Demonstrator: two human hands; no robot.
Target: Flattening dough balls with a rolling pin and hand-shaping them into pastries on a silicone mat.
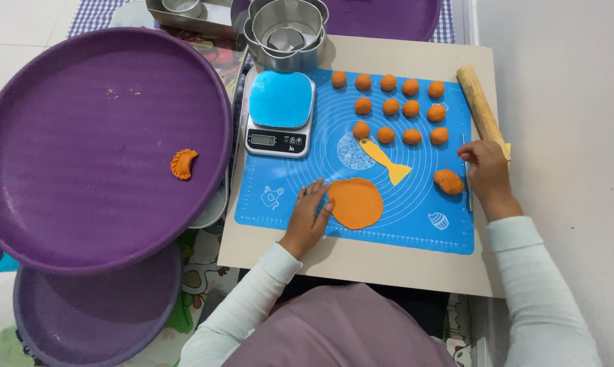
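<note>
A flat round of orange dough [356,202] lies on the blue baking mat [402,228]. My left hand [310,216] rests on the mat with its fingertips touching the round's left edge. My right hand [485,171] sits at the mat's right edge, fingers curled beside the lower end of a wooden rolling pin [478,107]; I cannot tell whether it grips anything. An orange dough lump [449,181] lies just left of that hand. A yellow scraper [383,160] lies above the round.
Several orange dough balls [390,107] sit in rows at the mat's top. A kitchen scale [279,113] stands left, metal cutters [286,30] behind it. A large purple tray [62,204] holds one folded orange dumpling [183,164]; another purple tray [89,316] lies below.
</note>
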